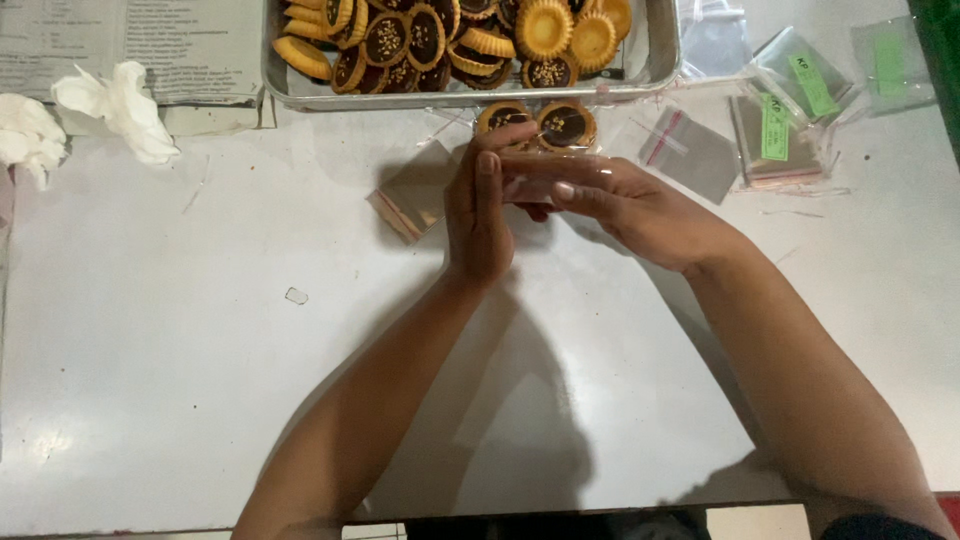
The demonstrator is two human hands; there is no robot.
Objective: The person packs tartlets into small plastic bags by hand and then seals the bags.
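Left hand: I see the left hand [478, 215] at centre frame, upright on its edge, fingers pressed together and curled over the near end of a clear plastic sleeve [545, 165]; the fingertip [487, 162] of one finger lies flat against the wrap.
Right hand: The right hand [640, 210] comes in from the lower right, fingers extended side by side, pinching the sleeve from its right side; the thumb is hidden, so I cannot tell where it sits.
Held item: The clear plastic sleeve is gripped between both hands, upper centre of the frame, just below the tray.
Contents: Two chocolate-filled tarts [538, 124] show at the far end of the sleeve, side by side, touching.
Tray: A metal tray [660, 60] at top centre holds a heap of the same round tarts, some face up, some turned over.
Empty bags: One flat clear bag [408, 200] lies just left of the left hand; another [690, 152] lies right of the tarts.
Labelled bags: Clear bags with green labels [790, 120] are scattered in the upper right.
Upper left: Crumpled white tissue [115, 105] rests on printed paper sheets [150, 40].
Surface: All of it stands on a white table [180, 380]; a small scrap [296, 296] lies left of centre.
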